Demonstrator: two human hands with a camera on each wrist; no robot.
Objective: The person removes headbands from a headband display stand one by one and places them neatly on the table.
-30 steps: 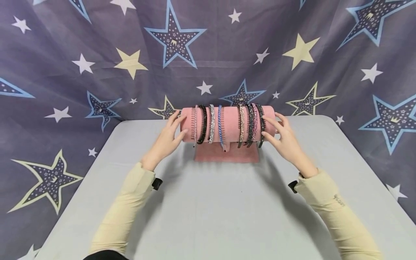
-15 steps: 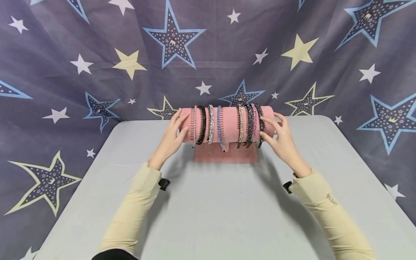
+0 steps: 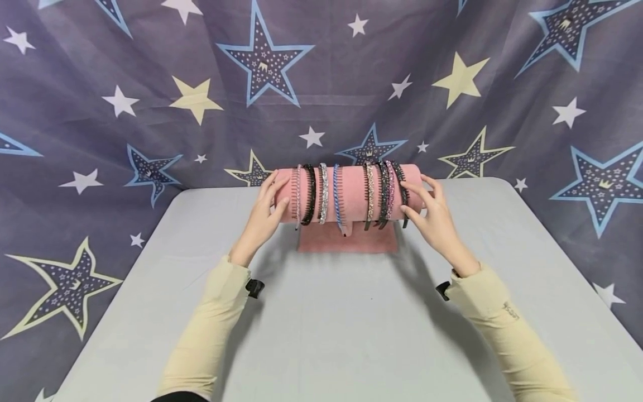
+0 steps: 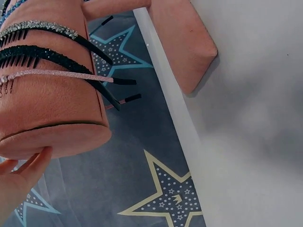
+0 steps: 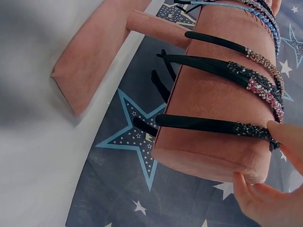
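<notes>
A pink padded roll stand [image 3: 355,192] carries several toothed headbands, some glittery. My left hand [image 3: 261,216] rests on the roll's left end, with fairly straight, spread fingers; in the left wrist view its fingers [image 4: 38,165] touch the round end face. With thumb and index finger, my right hand [image 3: 436,218] holds the rightmost black glitter headband [image 5: 199,123], which sits slightly tilted on the roll. Other fingers [image 5: 244,191] of that hand lie by the roll's right end. Beside it are a pink glitter headband [image 3: 390,192] and a gold one [image 3: 370,192].
Further left on the roll sit a blue headband [image 3: 337,192], a silver one [image 3: 324,194], a black one [image 3: 308,195] and a thin pink one [image 3: 298,195]. The pink base [image 3: 348,240] stands on a grey table [image 3: 346,329] before a star-patterned cloth [image 3: 321,78].
The rightmost black headband has tilted, its lower end shifting right and its top left. My left hand has settled on the roll's end. The right hand stays at that headband.
</notes>
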